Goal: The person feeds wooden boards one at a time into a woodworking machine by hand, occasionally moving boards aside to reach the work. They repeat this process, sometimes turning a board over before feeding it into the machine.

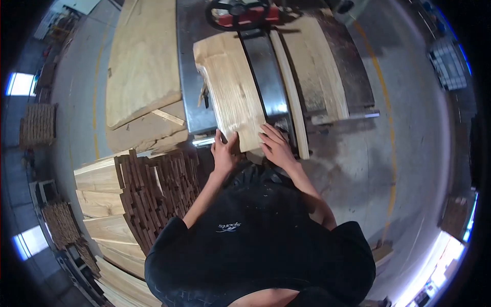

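Observation:
A pale wooden board (232, 87) with a rough left edge lies lengthwise on the dark metal machine table (197, 110). My left hand (224, 151) touches its near left corner, thumb and fingers apart. On the near right corner rests my right hand (276, 146), with its fingers spread over the edge. Just right of the board runs a dark strip, then a shiny metal surface (268, 71) and a long narrow wooden strip (291, 94).
A black handwheel (237, 11) stands at the far end. Large boards (146, 61) lie at the left, above stacked planks (102, 197). Another board (317, 66) lies at the right. Yellow lines (387, 102) mark the floor.

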`<state>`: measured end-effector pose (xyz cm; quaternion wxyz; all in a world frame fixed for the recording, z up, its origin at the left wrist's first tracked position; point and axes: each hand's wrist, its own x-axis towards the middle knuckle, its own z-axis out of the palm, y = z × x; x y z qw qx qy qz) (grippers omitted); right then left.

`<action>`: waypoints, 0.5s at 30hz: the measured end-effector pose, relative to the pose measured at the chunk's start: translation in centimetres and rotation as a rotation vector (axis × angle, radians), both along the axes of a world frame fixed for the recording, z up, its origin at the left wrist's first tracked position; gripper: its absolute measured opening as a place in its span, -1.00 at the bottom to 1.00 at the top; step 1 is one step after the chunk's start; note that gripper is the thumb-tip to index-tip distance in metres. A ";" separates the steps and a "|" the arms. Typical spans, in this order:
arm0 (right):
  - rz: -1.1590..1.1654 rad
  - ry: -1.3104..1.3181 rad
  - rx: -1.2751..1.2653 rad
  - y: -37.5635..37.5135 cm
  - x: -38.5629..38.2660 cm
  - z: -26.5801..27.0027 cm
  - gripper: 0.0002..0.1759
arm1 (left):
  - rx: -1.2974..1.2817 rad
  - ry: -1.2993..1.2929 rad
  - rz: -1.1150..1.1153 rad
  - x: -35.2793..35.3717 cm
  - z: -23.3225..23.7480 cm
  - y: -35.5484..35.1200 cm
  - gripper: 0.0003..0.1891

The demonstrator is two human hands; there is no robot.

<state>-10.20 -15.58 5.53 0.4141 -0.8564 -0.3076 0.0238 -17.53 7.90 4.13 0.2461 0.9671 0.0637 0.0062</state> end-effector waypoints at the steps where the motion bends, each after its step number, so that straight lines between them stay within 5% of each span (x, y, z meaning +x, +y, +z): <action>1: 0.004 -0.010 -0.032 0.0 -0.7 -0.6 -0.52 | -0.015 -0.033 -0.015 0.3 -0.4 -0.4 0.00; 7: -0.119 -0.067 -0.344 -1.1 -4.3 -1.4 -0.15 | -0.079 -0.071 -0.095 1.7 0.5 -2.7 -0.18; 15: -0.165 -0.032 -0.542 -2.7 -7.7 -1.0 -0.07 | -0.070 -0.094 -0.171 2.2 -0.3 -4.9 -0.28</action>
